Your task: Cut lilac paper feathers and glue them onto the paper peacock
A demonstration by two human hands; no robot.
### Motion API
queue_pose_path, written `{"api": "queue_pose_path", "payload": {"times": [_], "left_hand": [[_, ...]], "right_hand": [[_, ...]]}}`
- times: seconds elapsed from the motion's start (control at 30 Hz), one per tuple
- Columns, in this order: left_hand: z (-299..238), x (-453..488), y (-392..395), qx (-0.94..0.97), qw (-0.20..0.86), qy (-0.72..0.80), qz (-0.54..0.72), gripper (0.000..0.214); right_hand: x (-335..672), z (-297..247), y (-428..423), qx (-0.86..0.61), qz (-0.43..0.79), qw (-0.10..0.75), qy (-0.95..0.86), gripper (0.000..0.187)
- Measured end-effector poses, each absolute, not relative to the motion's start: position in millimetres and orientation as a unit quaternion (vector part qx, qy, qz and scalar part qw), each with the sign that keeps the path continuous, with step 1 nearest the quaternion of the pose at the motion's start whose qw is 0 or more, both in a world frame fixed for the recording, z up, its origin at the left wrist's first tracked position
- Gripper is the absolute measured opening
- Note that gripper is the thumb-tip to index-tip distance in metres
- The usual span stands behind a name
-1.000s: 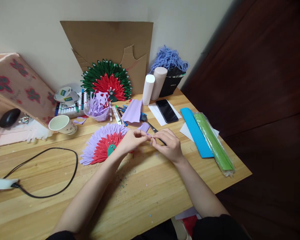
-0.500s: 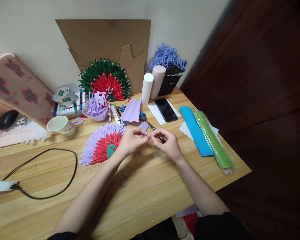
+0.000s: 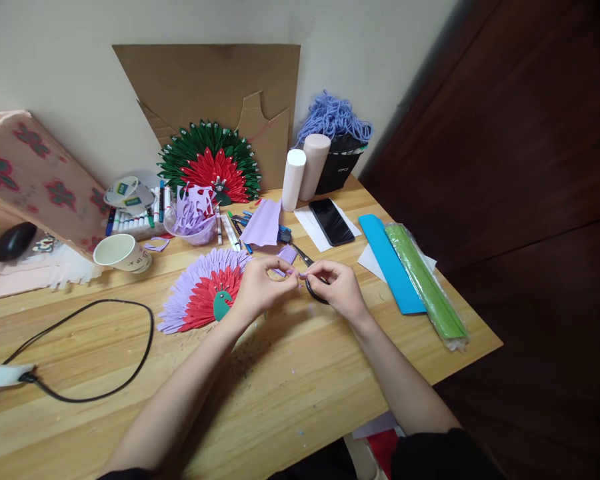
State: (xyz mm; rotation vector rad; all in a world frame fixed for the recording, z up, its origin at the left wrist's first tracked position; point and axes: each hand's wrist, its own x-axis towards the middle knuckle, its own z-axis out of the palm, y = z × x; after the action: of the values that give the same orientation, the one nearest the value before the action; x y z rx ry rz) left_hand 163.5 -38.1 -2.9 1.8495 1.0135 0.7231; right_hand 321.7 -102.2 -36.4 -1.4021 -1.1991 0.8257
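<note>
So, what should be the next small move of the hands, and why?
Perhaps a gentle twist of the small purple piece by the right hand, the left hand holding the other end: it spans both pinches, and the red-centred fan nearby has narrow purple petals.

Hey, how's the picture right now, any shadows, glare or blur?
Head view: soft shadow on the table beside the left forearm; same view: glare on the clear wrap around the green roll; same view: purple scrap between left hand and right hand too small for crisp detail.
</note>
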Motion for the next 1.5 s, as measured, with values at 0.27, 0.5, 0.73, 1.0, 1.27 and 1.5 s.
{"api": "queue_pose_path", "payload": {"times": [0.27,0.5,0.73,1.0,1.27,1.5], "left_hand": [[-8,157,-26,0.640,0.555,0.442,0.294,0.015],[-12,164,-31,0.655,0.575,0.412,0.264,0.013],[-10,163,-31,0.662,0.596,0.386,0.239,0.019],[-4,162,-31,0.724,0.518,0.373,0.261,0.015],[-9,160,-29,0.733,0.520,0.325,0.296,0.014],[-8,160,-29,0.739,0.520,0.315,0.290,0.014]], "right_hand": [[320,-28,-105,-0.583,0.242,0.529,-0.567,0.021],[312,-29,-108,-0.559,0.120,0.497,-0.653,0.016],[311,-30,-108,-0.581,0.135,0.500,-0.628,0.011],[308,-30,-109,-0.596,0.194,0.523,-0.578,0.008],[309,-36,-106,-0.572,0.300,0.552,-0.527,0.007],[310,-35,-107,-0.581,0.263,0.536,-0.553,0.004]]}}
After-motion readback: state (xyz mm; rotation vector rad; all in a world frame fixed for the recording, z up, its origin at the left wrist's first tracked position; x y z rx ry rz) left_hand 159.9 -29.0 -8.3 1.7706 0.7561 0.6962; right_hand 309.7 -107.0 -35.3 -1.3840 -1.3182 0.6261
